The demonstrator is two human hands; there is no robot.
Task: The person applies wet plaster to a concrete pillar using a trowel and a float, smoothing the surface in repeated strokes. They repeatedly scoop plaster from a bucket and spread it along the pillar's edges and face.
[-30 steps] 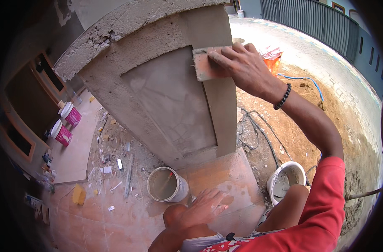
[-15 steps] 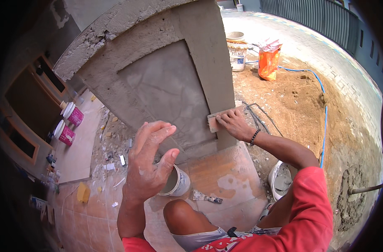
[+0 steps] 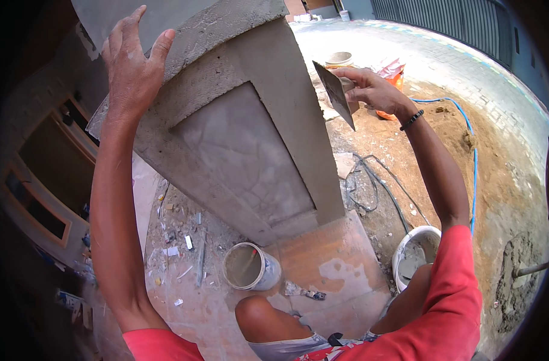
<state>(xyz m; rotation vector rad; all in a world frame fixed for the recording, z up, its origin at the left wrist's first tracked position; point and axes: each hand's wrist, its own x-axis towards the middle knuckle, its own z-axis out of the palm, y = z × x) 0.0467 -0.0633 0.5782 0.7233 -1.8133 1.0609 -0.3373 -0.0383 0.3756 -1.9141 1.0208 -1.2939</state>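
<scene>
A tapering grey cement pillar (image 3: 300, 114) with a sunken, smooth panel (image 3: 241, 159) in its face stands before me. My left hand (image 3: 133, 72) is raised at the pillar's upper left, its fingers spread and holding nothing; whether it touches the surface I cannot tell. To the right of the pillar, my right hand (image 3: 374, 90) grips a plastering float (image 3: 336, 95) by the back. The float's flat blade is tilted, faces the pillar's side edge and appears apart from it.
Below the pillar stand a bucket (image 3: 268, 272) and a scraper (image 3: 304, 291) on the tiles. A white bucket of grey mortar (image 3: 401, 265) is by my right knee. Black cable (image 3: 377, 180), a blue hose (image 3: 475, 180) and sandy soil (image 3: 437, 144) lie to the right. Debris litters the left.
My right hand has lifted the float off the pillar's lower right edge and carried it upward. My left hand has moved up and left toward the pillar's top.
</scene>
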